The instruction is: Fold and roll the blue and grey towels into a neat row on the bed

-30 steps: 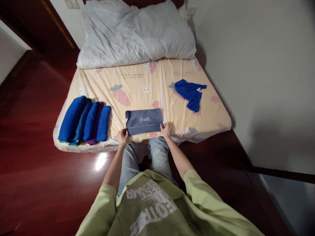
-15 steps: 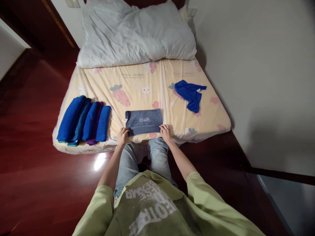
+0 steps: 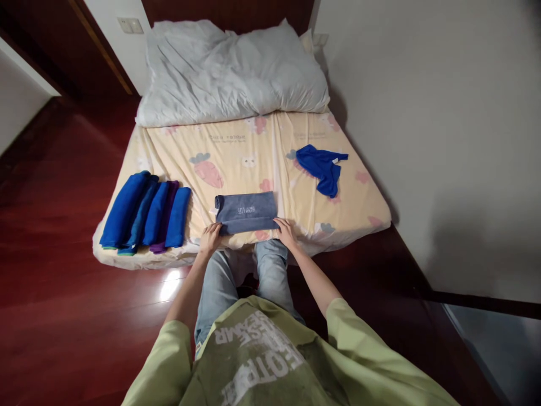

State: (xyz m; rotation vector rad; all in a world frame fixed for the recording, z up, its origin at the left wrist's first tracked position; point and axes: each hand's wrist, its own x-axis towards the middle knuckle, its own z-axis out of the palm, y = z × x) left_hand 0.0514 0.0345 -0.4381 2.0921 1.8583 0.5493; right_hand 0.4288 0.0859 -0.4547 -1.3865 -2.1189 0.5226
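Observation:
A grey-blue towel (image 3: 245, 210) with small white lettering lies near the front edge of the bed, its near edge turned over in a strip. At its near left corner my left hand (image 3: 210, 238) pinches the cloth, and a white tag sticks out just above. My right hand (image 3: 286, 232) grips the near right corner between thumb and fingers. Left of them several rolled towels (image 3: 155, 213), blue, teal and purple, lie side by side. Farther right a crumpled blue cloth (image 3: 322, 167) with a white tag rests on the sheet.
The bed (image 3: 236, 149) has a yellow sheet printed with carrots and rabbits. A large white pillow (image 3: 232, 73) spans its head end. A wall (image 3: 431, 124) rises on the right, and dark red wooden floor (image 3: 54, 237) lies to the left.
The view has tilted up slightly, showing more of the headboard. Both hands stay at the towel's near corners, and the towel looks nearly the same.

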